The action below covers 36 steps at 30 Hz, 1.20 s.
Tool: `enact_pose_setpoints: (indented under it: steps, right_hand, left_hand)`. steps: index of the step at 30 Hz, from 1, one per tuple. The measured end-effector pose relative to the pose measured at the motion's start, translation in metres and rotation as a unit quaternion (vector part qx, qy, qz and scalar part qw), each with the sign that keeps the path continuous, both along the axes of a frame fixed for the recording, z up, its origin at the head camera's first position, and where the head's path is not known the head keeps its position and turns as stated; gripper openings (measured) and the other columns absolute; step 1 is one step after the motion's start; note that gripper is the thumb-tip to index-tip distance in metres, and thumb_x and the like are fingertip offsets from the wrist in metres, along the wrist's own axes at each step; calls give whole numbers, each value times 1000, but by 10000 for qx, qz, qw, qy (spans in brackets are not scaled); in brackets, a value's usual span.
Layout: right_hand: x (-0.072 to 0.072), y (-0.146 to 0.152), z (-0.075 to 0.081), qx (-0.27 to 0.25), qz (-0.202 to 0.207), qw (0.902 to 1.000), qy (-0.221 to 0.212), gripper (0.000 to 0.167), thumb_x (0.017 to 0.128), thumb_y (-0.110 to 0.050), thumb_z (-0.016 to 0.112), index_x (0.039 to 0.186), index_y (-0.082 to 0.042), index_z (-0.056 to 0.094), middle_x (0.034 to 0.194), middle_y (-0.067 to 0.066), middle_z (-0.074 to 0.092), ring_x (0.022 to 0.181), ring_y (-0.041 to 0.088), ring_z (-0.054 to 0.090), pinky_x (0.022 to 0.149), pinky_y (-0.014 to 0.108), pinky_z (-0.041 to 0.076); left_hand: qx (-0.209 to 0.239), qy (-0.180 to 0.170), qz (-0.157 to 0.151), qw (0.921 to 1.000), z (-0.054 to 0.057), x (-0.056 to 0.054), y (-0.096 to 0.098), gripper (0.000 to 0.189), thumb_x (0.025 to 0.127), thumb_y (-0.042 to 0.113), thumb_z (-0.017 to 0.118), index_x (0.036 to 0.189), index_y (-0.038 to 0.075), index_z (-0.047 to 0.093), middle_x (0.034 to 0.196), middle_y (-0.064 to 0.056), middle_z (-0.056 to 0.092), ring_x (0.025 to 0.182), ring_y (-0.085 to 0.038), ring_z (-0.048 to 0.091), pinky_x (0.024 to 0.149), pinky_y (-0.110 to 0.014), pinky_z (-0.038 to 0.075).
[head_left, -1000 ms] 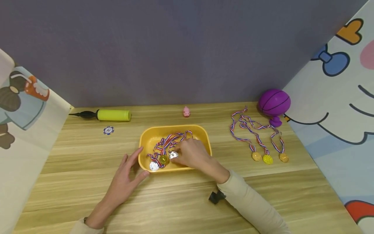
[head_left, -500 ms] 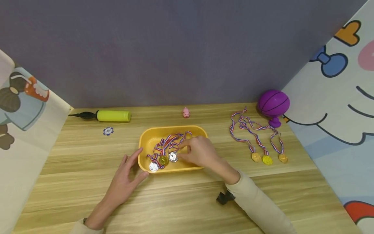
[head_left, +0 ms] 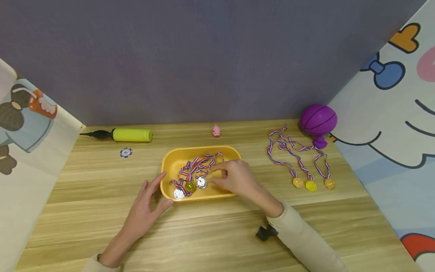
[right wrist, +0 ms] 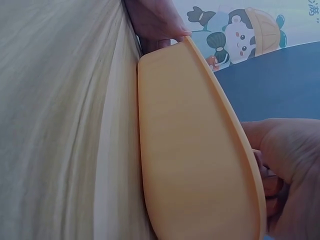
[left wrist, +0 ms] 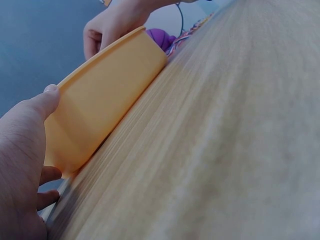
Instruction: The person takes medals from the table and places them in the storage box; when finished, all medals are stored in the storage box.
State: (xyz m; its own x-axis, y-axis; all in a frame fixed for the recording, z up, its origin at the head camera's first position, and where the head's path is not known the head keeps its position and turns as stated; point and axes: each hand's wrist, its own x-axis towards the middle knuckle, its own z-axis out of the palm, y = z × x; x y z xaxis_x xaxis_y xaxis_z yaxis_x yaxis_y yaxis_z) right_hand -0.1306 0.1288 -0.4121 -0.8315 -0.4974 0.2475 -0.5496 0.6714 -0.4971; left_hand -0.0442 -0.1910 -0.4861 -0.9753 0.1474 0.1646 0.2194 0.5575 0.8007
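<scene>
A yellow plastic tray [head_left: 176,150] holds two silver medals, one at its lower left [head_left: 178,193] and the other silver medal [head_left: 201,183] nearer the middle. Between them lies a gold medal [head_left: 190,186]; striped ribbons [head_left: 195,165] are bunched behind. My left hand [head_left: 141,211] rests against the tray's left end, thumb at the near rim, fingers spread along the side. Reaching over the right side, my right hand [head_left: 238,177] has thumb and index finger apart beside the middle silver medal. Its other fingers are curled in the right wrist view, partly hidden by the tray wall.
Three gold medals [head_left: 310,185] with ribbons lie at right, near a purple ball [head_left: 318,120] and purple duck [head_left: 320,142]. A pink pig [head_left: 216,131] stands behind the tray. A green pump [head_left: 131,135] and poker chip [head_left: 125,152] lie left. Walls border the table [head_left: 190,241].
My right hand has let go of the middle silver medal and drawn slightly to the right, thumb and index finger parting. My left hand stays at the tray's left end.
</scene>
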Motion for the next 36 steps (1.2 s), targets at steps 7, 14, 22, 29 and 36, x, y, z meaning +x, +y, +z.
enact_pose_setpoints:
  steps: [7, 14, 22, 29, 36]
  right_hand:
    - [3, 9, -5, -410, 65, 9990, 176, 26, 88, -21, 97, 110, -8, 89, 55, -15, 45, 50, -5, 34, 49, 20, 32]
    - [8, 20, -18, -886, 130, 9930, 772, 25, 86, -15, 98, 106, -4, 88, 55, -13, 47, 54, -7, 33, 49, 19, 35]
    - [14, 33, -27, -1646, 103, 9788, 1217, 24, 81, -5, 98, 103, -4, 88, 57, -10, 45, 57, -4, 34, 49, 15, 31]
    - [16, 47, -34, -2141, 75, 9683, 1286, 25, 78, 2, 96, 101, -4, 88, 57, -8, 47, 56, -2, 35, 47, 14, 31]
    - [21, 62, -34, -2450, -17, 9601, 1345, 29, 76, 9, 94, 102, -4, 88, 57, -8, 46, 56, 0, 35, 48, 15, 31]
  left_hand:
    - [-11, 150, -12, 9999, -3, -1, 0, 87, 100, 30, 84, 174, 31, 38, 165, -20, 54, 153, -52, 47, 136, -70, 9]
    - [-63, 321, -33, 9995, -4, -2, 0, 87, 100, 29, 84, 174, 29, 39, 164, -20, 56, 149, -51, 52, 139, -64, 8]
    - [-61, 303, -51, 9995, -5, -2, -1, 87, 100, 30, 84, 174, 30, 38, 164, -20, 57, 151, -51, 50, 138, -66, 8]
    - [-75, 303, -56, 9995, -5, -2, 0, 86, 100, 29, 84, 174, 29, 39, 165, -20, 55, 151, -51, 51, 138, -67, 8]
    - [-96, 411, -77, 9991, -5, -3, 0, 87, 100, 28, 84, 174, 28, 38, 164, -20, 56, 150, -50, 52, 138, -64, 8]
